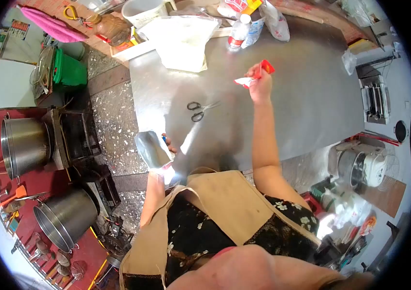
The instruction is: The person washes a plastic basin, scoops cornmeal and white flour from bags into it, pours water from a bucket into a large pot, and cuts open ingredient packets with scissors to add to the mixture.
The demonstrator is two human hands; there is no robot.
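My left hand [169, 143] is closed around the side of an open bag [152, 151] with a pale, silvery inside, held at the table's near left edge. Most of that hand is hidden behind the bag. Further out over the metal table [307, 96], my right hand [260, 86] grips a small red and white packet [267, 67], which shows on both sides of the fist. Between the hands, scissors [200, 110] with black handles lie on the table, blades slightly apart and pointing right.
A pale plastic bag [181, 46], a clear bottle [239, 33] and a white measuring jug [142, 10] stand along the far side. Large metal pots [68, 215] and a green bin [69, 68] are on the left. Bags and a crate [325, 189] sit at right.
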